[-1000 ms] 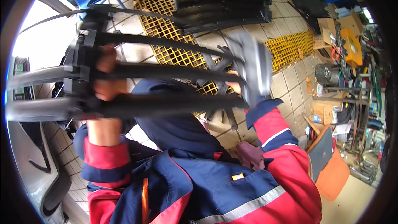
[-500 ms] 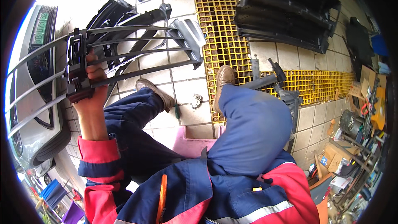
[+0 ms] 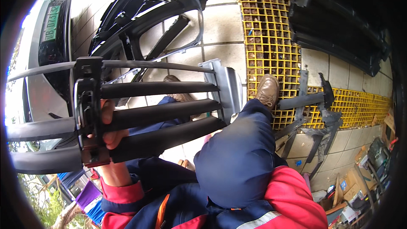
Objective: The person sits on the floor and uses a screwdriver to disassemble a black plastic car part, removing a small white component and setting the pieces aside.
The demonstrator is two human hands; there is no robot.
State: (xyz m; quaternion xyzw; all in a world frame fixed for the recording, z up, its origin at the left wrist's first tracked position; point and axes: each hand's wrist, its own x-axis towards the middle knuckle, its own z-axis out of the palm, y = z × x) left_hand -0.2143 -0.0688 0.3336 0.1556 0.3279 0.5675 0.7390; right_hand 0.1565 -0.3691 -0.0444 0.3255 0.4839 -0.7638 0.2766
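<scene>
So from the head camera, the left hand (image 3: 112,138) has its fingers wrapped around the chunky black plastic crosspiece (image 3: 90,110) of a long black slatted plastic panel (image 3: 157,111), holding it up off the pale tiled floor (image 3: 222,23). The right hand isn't in the shot, so I can't tell what it's doing. The panel lies sideways across the near left, slats sticking out both ways from the crosspiece, with a flat silver-grey end plate (image 3: 231,87) over toward the middle, close to the bent navy trouser leg (image 3: 241,157); can't tell if they touch. Past it on the far left are curved black plastic frames (image 3: 135,32) on the tiles, and a silver-grey car (image 3: 46,101) sits at the left edge. Far right there's a big dark ribbed plastic panel (image 3: 339,29), with broken-looking dark grey plastic brackets (image 3: 326,106) nearer, lying partly over the yellow grid grating (image 3: 269,38). To me this reads as the one-handed holding or carrying stage. Any move from here calls for a firm wrist, since that long end looks keen to tip or swing, plus some room around the knee; a second hand under the silver end would probably steady it.
</scene>
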